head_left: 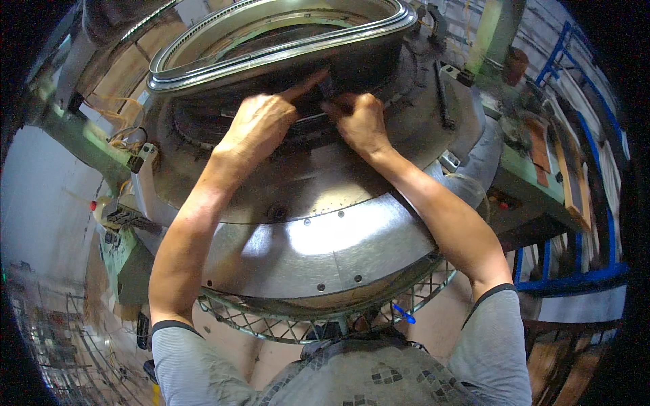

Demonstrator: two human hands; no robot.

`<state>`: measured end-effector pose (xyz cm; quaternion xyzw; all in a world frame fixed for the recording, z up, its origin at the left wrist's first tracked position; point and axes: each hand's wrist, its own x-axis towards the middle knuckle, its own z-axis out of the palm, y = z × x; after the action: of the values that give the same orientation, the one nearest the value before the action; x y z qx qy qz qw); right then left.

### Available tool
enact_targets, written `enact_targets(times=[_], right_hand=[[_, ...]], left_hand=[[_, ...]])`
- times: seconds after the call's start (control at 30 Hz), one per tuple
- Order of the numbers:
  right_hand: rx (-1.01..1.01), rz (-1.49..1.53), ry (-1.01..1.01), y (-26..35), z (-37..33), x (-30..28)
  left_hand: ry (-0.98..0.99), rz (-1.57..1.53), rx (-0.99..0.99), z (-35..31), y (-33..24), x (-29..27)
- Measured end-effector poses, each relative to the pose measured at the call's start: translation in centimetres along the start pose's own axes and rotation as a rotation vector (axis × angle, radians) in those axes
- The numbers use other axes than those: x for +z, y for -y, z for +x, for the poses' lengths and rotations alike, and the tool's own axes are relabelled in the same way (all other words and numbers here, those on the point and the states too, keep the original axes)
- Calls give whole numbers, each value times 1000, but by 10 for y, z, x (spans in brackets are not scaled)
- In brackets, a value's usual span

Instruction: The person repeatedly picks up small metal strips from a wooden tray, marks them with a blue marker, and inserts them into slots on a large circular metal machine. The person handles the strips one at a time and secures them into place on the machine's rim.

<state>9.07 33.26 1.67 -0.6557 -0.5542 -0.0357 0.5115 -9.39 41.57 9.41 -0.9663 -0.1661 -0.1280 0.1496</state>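
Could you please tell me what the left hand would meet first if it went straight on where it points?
The left hand would probably meet the dark curved wall below the silver rim; its fingertip may already touch it, though depth is unclear.

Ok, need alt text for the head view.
A person's left hand, index finger extended, and curled right hand reach to the dark wall below the metal ring of a large round machine; any grip is unclear. A blue rack stands at right.

Blue rack (pixel 589 279) at far right
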Motion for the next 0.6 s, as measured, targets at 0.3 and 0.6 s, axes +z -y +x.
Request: enact_targets(times=[0.3, 0.6], right_hand=[[117, 26, 129, -3, -24, -14], [284, 6, 259, -17, -18, -22]], left_hand=[[-53, -36, 32, 2, -7, 8], [131, -42, 78, 11, 1, -5]])
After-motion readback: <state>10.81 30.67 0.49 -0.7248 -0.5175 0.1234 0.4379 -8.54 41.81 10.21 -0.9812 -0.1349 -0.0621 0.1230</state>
